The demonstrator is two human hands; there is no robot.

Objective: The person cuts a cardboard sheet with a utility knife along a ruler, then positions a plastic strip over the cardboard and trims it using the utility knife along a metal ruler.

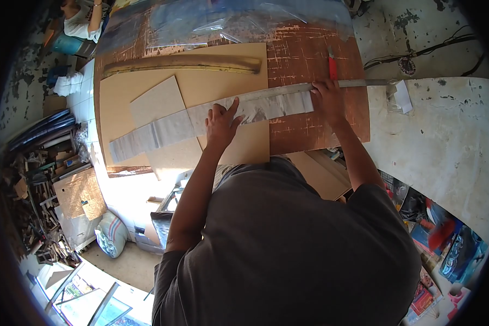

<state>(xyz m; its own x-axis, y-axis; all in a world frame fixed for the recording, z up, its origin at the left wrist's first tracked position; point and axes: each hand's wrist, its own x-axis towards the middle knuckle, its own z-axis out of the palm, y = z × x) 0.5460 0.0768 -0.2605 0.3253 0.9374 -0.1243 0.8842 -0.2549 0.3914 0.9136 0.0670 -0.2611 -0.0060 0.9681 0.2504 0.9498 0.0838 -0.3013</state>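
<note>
A long grey strip with a streaked, wood-like pattern [171, 129] lies slanted across brown board on the worktable. Along its far edge runs a narrow grey bar [364, 83], which juts out past the strip on the right. My left hand [221, 126] rests on the middle of the strip, thumb and fingers spread. At the strip's right end, my right hand [328, 100] has its fingers curled over the bar; its palm side is hidden. Just beyond that hand lies a red-handled cutter knife [332, 66].
Under the strip are a large brown board [244, 146] and a smaller loose piece [157, 103]. A yellowish, dark-stained bar [185, 65] lies farther back, before clear plastic sheeting [228, 22]. A pale table [434, 125] adjoins on the right. Another person [81, 22] is at top left.
</note>
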